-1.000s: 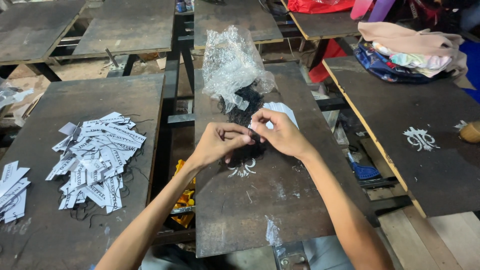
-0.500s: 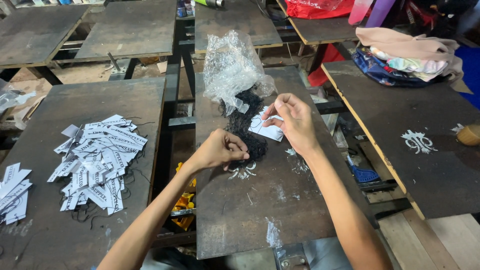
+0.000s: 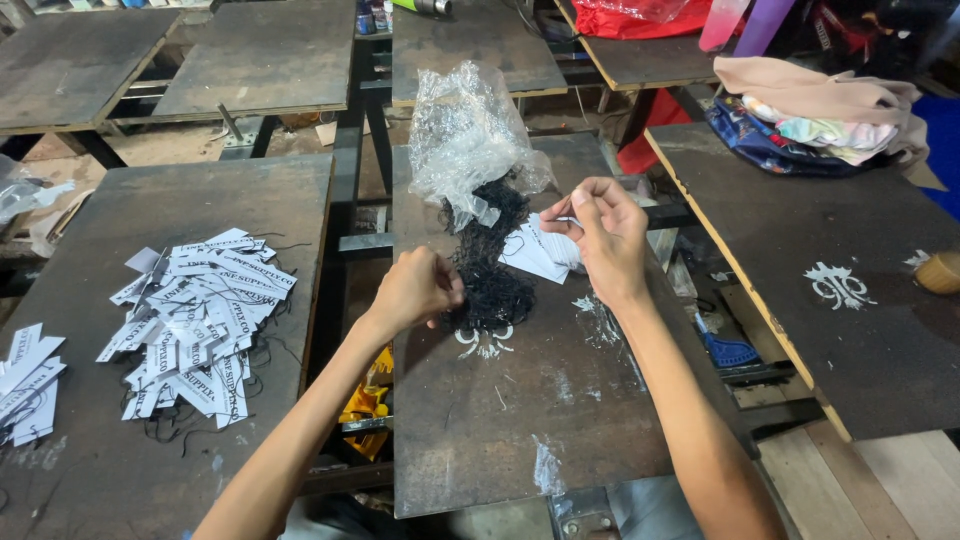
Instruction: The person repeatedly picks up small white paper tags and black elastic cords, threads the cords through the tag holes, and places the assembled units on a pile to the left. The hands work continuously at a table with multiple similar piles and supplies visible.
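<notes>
Over the counter (image 3: 520,420), left hand (image 3: 415,288) pinches the strings (image 3: 490,270); right hand (image 3: 605,235) pinches one string, which may snag and drag out the tangle.

two bare forearms, no sleeves, bare fingers (image 3: 575,200)

Dim workshop under soft overhead light, sharp in the middle, warped at the edges.

The dark tabletop (image 3: 520,420) takes a dull even light from above, so shadows under the forearms are faint and short. The crumpled clear plastic bag (image 3: 465,130) catches the strongest glare, with white highlights along its creases, and the white paper tags (image 3: 195,320) read bright against the dark wood. The centre is crisp, with slight softness on the right hand (image 3: 600,235). Straight tabletop edges bow outward toward the corners, where the frame darkens.
</notes>
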